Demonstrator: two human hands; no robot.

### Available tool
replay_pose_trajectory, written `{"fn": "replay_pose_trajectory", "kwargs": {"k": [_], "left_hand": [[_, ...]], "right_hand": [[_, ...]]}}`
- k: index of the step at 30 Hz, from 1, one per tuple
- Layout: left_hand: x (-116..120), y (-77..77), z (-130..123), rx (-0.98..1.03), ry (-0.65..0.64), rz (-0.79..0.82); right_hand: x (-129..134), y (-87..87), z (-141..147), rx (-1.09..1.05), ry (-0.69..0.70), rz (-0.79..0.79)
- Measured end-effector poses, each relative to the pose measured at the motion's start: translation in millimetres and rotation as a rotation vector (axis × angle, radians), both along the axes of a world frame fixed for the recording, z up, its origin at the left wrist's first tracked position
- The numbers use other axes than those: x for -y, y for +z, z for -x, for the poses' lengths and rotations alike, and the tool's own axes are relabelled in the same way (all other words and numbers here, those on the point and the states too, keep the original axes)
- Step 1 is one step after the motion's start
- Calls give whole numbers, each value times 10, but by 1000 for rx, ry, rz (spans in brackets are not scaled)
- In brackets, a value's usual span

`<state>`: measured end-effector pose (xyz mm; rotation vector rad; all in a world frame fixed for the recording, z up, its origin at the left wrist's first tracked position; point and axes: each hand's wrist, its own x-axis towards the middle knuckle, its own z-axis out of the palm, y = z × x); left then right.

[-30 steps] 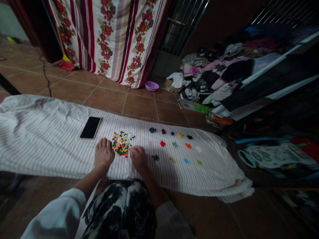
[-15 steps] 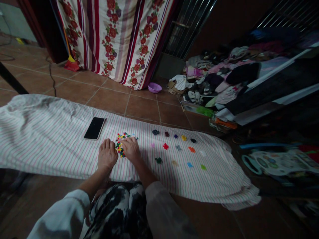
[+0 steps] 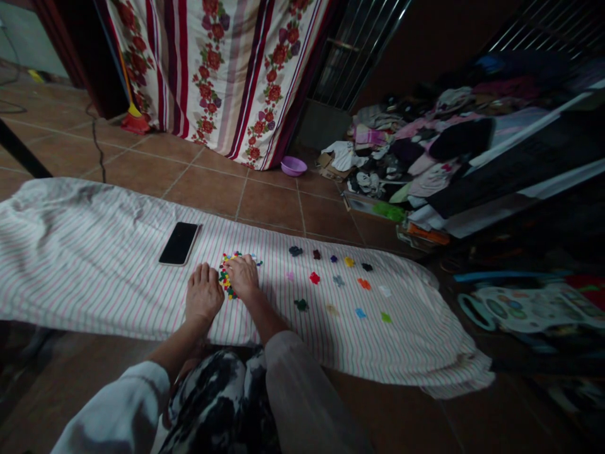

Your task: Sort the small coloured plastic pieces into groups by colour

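Observation:
A pile of small multicoloured pieces (image 3: pixel 225 285), with red, yellow, green and white among them, lies on the striped cloth (image 3: pixel 118 265). They are too small to tell their kind. My left hand (image 3: pixel 205 293) rests flat beside the pile's left edge, fingers stretched out. Over the pile's right part is my right hand (image 3: pixel 242 275), its fingers bent together and the tips down among the pieces; what they pinch, if anything, is hidden. To the right, small groups sorted by colour lie in rows, among them a red group (image 3: pixel 314 277), a yellow group (image 3: pixel 348 261) and a dark green group (image 3: pixel 301 305).
A black-screened phone (image 3: pixel 179 243) lies left of the pile. Beyond the cloth are a tiled floor (image 3: pixel 212 189), a purple basin (image 3: pixel 293 166), a floral curtain (image 3: pixel 246 75) and a red broom (image 3: pixel 136 121). Clothes (image 3: pixel 416 139) are heaped at the right.
My right hand has shifted slightly up and left over the pile, and its forearm has swung left. My left hand stays put.

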<state>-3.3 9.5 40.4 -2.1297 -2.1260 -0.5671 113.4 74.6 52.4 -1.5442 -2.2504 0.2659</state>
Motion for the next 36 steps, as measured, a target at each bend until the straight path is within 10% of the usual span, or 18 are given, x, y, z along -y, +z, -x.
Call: {"fn": "replay_pose_trajectory", "kwargs": {"k": [36], "left_hand": [[27, 1, 15, -9, -27, -26]], "right_hand": [[343, 83, -231, -95, -92, -136]]}}
